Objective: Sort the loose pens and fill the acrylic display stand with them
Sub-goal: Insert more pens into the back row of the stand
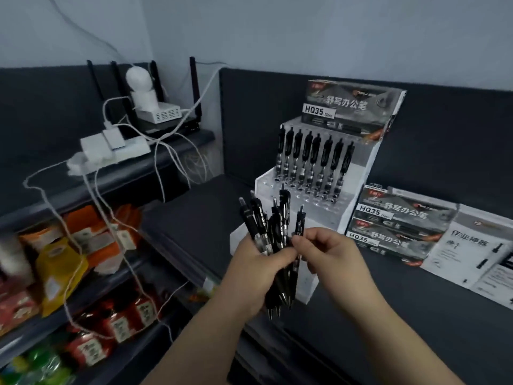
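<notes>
Both forearms came up from the bottom edge and met just below the centre of the frame. The left hand (254, 263) was turned palm inward, its fingers and thumb curled tight round a bundle of black pens (273, 229). The pens stood roughly upright, fanned a little, with clickers up and tips poking out below the fist. The right hand (331, 252) sat just beside it, wrist bent and knuckles raised. Its thumb and forefinger were closed in a narrow pinch on a single pen (299, 221) at the right edge of the bundle, while its other fingers were loosely folded. That pen's lower barrel seemed to run down against the others, though the blur left it unclear whether the left hand also gripped it.

Directly behind the hands, centre right, stood the stepped acrylic display stand (362, 173) on a dark surface. A row of black pens (313, 159) was slotted upright in its upper tier, and rows of holes showed on the step below. A pen box marked HQ35 (352, 107) lay across its top. Two more HQ35 boxes (397, 226) were stacked just to the right, beside a printed sheet (472, 257). At upper left a router (172, 118) and a white power strip (111, 151) trailed cables over shelves of snack packets (61, 262).
</notes>
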The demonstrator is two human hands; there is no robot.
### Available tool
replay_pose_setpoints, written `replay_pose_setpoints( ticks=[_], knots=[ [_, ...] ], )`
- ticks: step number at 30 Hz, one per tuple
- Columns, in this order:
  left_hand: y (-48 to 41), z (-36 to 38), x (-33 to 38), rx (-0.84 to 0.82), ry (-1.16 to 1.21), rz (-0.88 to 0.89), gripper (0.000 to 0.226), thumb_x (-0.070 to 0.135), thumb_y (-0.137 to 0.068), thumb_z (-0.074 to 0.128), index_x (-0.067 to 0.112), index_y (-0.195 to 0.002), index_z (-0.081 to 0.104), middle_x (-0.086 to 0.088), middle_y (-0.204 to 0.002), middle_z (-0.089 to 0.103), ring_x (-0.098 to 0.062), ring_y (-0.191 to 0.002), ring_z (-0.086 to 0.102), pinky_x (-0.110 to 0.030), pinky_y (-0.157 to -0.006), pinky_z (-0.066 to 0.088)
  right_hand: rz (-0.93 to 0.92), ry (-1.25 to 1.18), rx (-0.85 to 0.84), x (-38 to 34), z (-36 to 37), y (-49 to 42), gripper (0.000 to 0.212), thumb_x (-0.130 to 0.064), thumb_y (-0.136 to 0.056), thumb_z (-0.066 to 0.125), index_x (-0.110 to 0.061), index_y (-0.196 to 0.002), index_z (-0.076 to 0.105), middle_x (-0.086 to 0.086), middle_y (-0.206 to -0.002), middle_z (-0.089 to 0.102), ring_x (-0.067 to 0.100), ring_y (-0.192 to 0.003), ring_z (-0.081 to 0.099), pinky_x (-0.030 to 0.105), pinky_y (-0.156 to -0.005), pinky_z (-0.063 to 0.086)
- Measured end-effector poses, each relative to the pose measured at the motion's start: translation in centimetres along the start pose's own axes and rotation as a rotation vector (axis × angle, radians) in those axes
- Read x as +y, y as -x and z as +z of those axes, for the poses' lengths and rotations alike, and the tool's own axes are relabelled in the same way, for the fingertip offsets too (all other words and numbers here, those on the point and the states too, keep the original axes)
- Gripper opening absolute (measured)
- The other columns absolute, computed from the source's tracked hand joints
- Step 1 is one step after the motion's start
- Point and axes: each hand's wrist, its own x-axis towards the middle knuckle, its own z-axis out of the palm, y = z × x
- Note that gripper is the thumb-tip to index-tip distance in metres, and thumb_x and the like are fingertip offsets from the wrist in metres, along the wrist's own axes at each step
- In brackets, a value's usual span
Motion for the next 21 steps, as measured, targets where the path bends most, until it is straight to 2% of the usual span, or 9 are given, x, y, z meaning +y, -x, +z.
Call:
replay_pose_setpoints(
  ticks=[2,5,9,11,13,17,21],
  knots=[
    [-2.0,-0.9,0.4,-0.049,0.037,-0.024,0.010,-0.002,-0.084,0.064,0.004,-0.091,0.068,-0.008,-0.084,0.072,-0.022,-0.084,0.070,-0.037,-0.077,0.057,0.000,0.034,0.082,-0.3,0.4,-1.3,0.016,-0.022,-0.088,0.063,-0.016,-0.073,0.067,-0.008,-0.054,0.057,0.007,-0.050,0.046,0.018,-0.051,0.039],
    [-4.6,-2.0,0.9,-0.070,0.081,-0.090,0.010,0.003,-0.086,0.064,0.002,-0.096,0.062,-0.004,-0.078,0.068,-0.018,-0.076,0.070,-0.030,-0.068,0.053,-0.032,0.057,0.215,-1.1,0.3,-2.7,0.015,-0.020,-0.089,0.060,-0.013,-0.078,0.066,-0.002,-0.061,0.060,0.011,-0.054,0.049,0.025,-0.053,0.042],
    [-7.2,-2.5,1.4,-0.111,0.114,-0.099,0.015,0.007,-0.089,0.061,0.002,-0.103,0.059,-0.005,-0.082,0.068,-0.014,-0.071,0.069,-0.026,-0.064,0.055,-0.147,0.127,0.468,-3.0,-1.3,-4.1,0.009,-0.018,-0.088,0.062,-0.017,-0.079,0.065,-0.005,-0.065,0.062,0.000,-0.054,0.052,0.013,-0.054,0.043],
    [-8.0,-2.2,1.7,-0.132,0.145,-0.106,0.016,0.008,-0.090,0.058,0.001,-0.104,0.058,-0.006,-0.083,0.067,-0.013,-0.068,0.068,-0.025,-0.063,0.055,-0.196,0.149,0.586,-4.0,-2.4,-5.0,0.004,-0.019,-0.087,0.063,-0.018,-0.088,0.067,-0.007,-0.069,0.065,-0.004,-0.056,0.053,0.011,-0.056,0.043],
    [-8.4,-1.7,1.8,-0.149,0.183,-0.118,0.011,0.008,-0.091,0.057,0.003,-0.100,0.059,-0.006,-0.081,0.066,-0.013,-0.065,0.067,-0.025,-0.061,0.055,-0.237,0.151,0.678,-4.8,-3.5,-5.7,0.009,-0.018,-0.088,0.063,-0.016,-0.095,0.067,-0.007,-0.074,0.067,-0.005,-0.059,0.056,0.010,-0.058,0.044],
    [-8.8,-0.5,1.9,-0.133,0.178,-0.132,0.005,0.008,-0.092,0.055,0.005,-0.094,0.060,-0.006,-0.079,0.067,-0.013,-0.063,0.066,-0.028,-0.062,0.056,-0.254,0.190,0.739,-5.2,-5.5,-7.2,0.011,-0.018,-0.089,0.062,-0.018,-0.097,0.068,-0.005,-0.083,0.071,0.007,-0.078,0.067,0.023,-0.071,0.054],
    [-8.7,0.3,2.3,-0.101,0.155,-0.142,0.005,0.006,-0.092,0.055,0.006,-0.091,0.060,-0.004,-0.077,0.068,-0.013,-0.061,0.066,-0.028,-0.061,0.056,-0.218,0.292,0.681,-4.4,-6.6,-8.7,0.018,-0.020,-0.089,0.061,-0.016,-0.105,0.068,-0.008,-0.088,0.071,0.005,-0.081,0.067,0.021,-0.077,0.054]
  ],
)
